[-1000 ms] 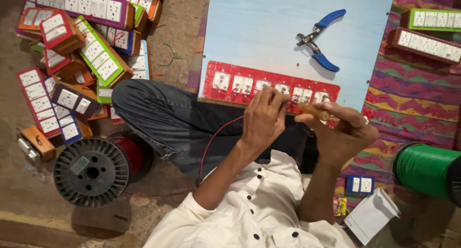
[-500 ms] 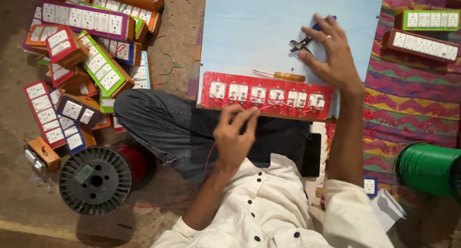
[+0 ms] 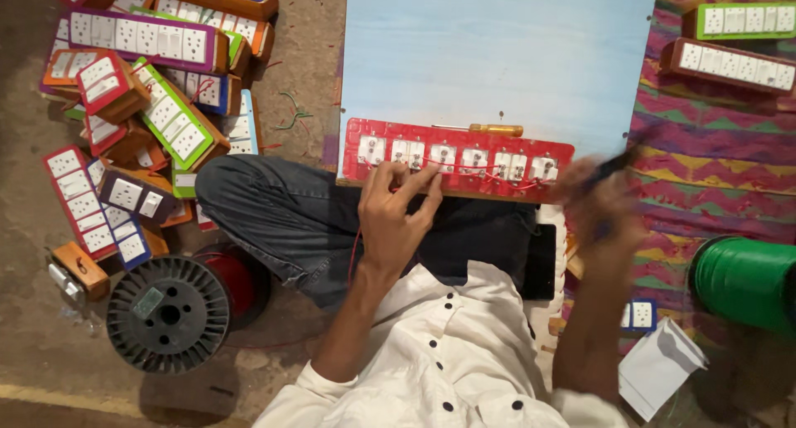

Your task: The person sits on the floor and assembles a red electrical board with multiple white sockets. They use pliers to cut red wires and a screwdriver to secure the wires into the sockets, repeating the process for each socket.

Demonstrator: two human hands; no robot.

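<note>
Here, a red switchboard (image 3: 458,159) lies along the near edge of a pale blue board (image 3: 497,55), across the lap of a seated person. The left hand (image 3: 398,216) rests its fingertips on the switchboard's lower edge, fingers loosely bent, touching a thin red wire (image 3: 464,170) strung across the sockets. The right hand (image 3: 601,208) is blurred just beside the panel's right end, gripping a dark tool (image 3: 612,164); its kind cannot be told. A screwdriver (image 3: 485,130) lies just behind the switchboard. Finished boards (image 3: 141,88) are heaped at left, a green spool (image 3: 742,283) at right.
</note>
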